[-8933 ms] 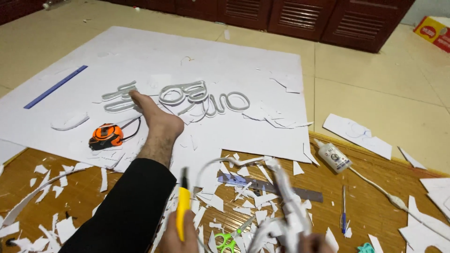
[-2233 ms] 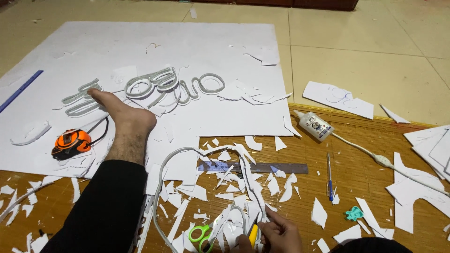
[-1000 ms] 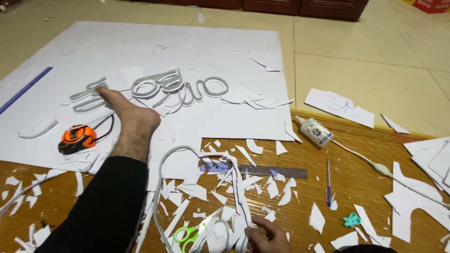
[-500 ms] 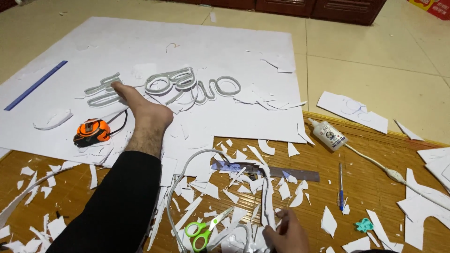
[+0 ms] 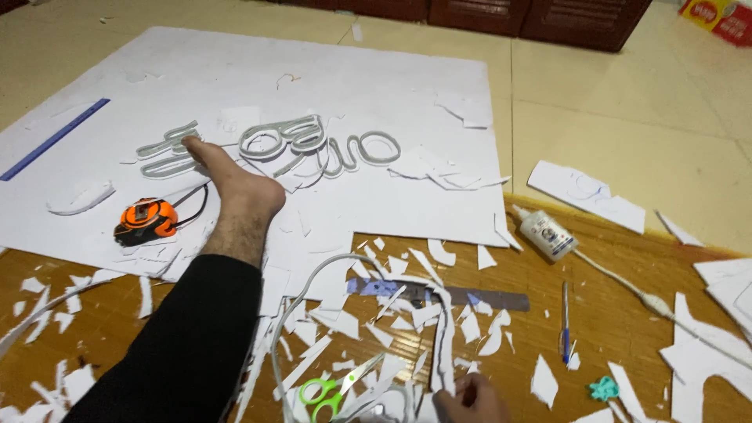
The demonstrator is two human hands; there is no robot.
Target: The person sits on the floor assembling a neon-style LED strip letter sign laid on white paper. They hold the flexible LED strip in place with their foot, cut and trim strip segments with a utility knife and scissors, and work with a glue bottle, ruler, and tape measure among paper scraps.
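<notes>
My right hand (image 5: 472, 401) is at the bottom edge, fingers closed on the lower end of a long white strip (image 5: 445, 337). The strip rises from the hand and arches left over the paper scraps (image 5: 392, 313). A thin white cord (image 5: 309, 276) loops beside it. Green-handled scissors (image 5: 326, 392) lie just left of the hand. My left hand is out of view. My leg in a black trouser (image 5: 184, 345) stretches forward, and the bare foot (image 5: 239, 194) rests on a large white board (image 5: 235, 78), with the toes at white outlined letter shapes (image 5: 313, 149).
An orange tape measure (image 5: 145, 219) and a blue ruler (image 5: 55, 139) lie on the board. A metal ruler (image 5: 486, 298), a pen (image 5: 564, 323), a glue bottle (image 5: 546, 233), a small teal piece (image 5: 604, 388) and a white cable (image 5: 650, 298) sit on the wooden mat. Dark cabinets (image 5: 501, 16) line the back.
The yellow cutter and my left hand have left the view. My right hand has slid lower along the strip, and the strip has settled flatter on the scraps.
</notes>
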